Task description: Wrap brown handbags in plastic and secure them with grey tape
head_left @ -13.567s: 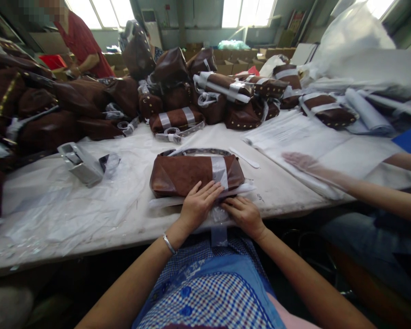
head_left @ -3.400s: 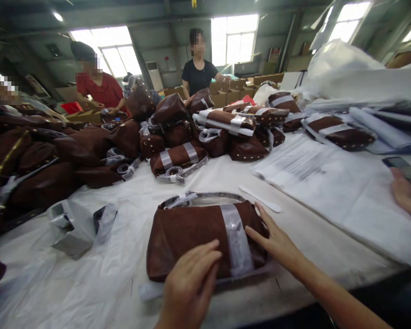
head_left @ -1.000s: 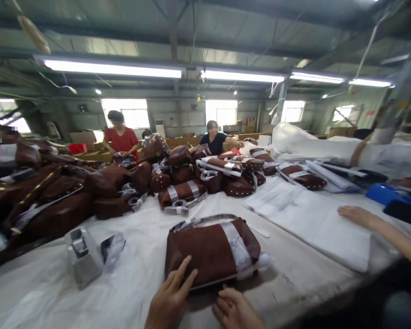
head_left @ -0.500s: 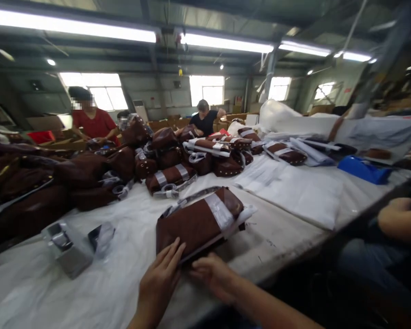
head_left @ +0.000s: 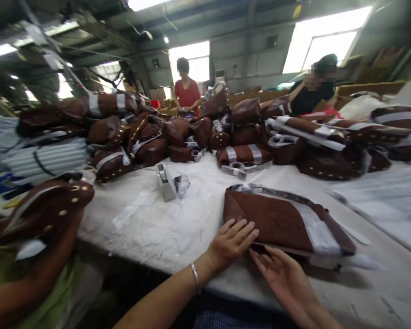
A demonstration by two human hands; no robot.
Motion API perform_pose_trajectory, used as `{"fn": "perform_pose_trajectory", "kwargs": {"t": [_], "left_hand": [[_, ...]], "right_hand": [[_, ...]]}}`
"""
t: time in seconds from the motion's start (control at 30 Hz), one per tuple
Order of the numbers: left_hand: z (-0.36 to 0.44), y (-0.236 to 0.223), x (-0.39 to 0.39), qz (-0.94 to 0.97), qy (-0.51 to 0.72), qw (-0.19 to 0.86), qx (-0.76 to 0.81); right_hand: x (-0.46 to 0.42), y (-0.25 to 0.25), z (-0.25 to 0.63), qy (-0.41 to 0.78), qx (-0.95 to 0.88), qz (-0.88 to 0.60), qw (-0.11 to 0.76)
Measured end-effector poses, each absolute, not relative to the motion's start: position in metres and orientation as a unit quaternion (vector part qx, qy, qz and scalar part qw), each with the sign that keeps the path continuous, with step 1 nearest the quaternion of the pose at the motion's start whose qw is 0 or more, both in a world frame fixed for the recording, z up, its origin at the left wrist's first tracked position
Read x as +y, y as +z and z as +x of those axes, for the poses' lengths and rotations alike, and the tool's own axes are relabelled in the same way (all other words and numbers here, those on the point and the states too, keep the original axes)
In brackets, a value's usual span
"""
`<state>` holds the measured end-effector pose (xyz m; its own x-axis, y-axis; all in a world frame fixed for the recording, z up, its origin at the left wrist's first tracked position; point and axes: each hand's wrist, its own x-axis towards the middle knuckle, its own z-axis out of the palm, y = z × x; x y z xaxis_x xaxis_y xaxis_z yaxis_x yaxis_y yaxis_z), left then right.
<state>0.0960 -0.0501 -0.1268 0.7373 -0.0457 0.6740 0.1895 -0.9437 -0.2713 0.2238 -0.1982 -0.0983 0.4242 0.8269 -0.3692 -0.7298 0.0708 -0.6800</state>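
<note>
A brown handbag point(head_left: 270, 219) lies on its side on the white-covered table in front of me. A band of clear wrap point(head_left: 317, 228) goes around its right part, and a wrapped strap runs along its far edge. My left hand point(head_left: 231, 244) rests with fingers stretched out flat on the bag's near left corner; its thumb is hidden. At the near lower edge, my right hand point(head_left: 284, 278) has its fingers extended, palm turned up, with the fingertips against or just under the bag. Whether those fingertips bear any of its weight I cannot tell.
A grey tape dispenser point(head_left: 165, 185) and a small plastic-wrapped piece point(head_left: 182, 185) stand beyond my left hand. Brown studded bags point(head_left: 150, 137) are heaped along the back. At left, a co-worker's arm point(head_left: 51, 274) is beside another bag point(head_left: 48, 208). White sheets point(head_left: 383, 196) lie at right.
My view has swung left, so the bag appears farther right. Both hands remain at its near edge; the right hand's fingers look straighter. A neighbour with a bag has come into view at left.
</note>
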Motion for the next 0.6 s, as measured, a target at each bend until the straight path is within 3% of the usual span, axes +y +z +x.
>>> {"fn": "perform_pose_trajectory", "kwargs": {"t": [0.07,0.2,0.3,0.43,0.6], "left_hand": [[0.097,-0.13,-0.046,-0.914,-0.366,0.17,-0.034],[0.098,-0.14,-0.045,-0.913,-0.374,0.158,-0.038],[0.1,-0.147,-0.046,-0.925,-0.362,0.109,-0.036],[0.103,-0.146,-0.045,-0.929,-0.36,0.083,-0.028],[0.104,-0.144,-0.046,-0.904,-0.409,0.118,-0.042]], "right_hand": [[-0.206,-0.093,0.227,0.579,-0.109,-0.47,0.657],[-0.205,-0.051,0.23,0.618,-0.337,-0.579,0.41],[-0.159,-0.013,0.232,0.441,-0.588,-0.595,0.324],[-0.049,-0.002,0.243,0.206,-0.711,-0.626,0.248],[0.073,-0.03,0.259,0.156,-0.652,-0.73,0.135]]}}
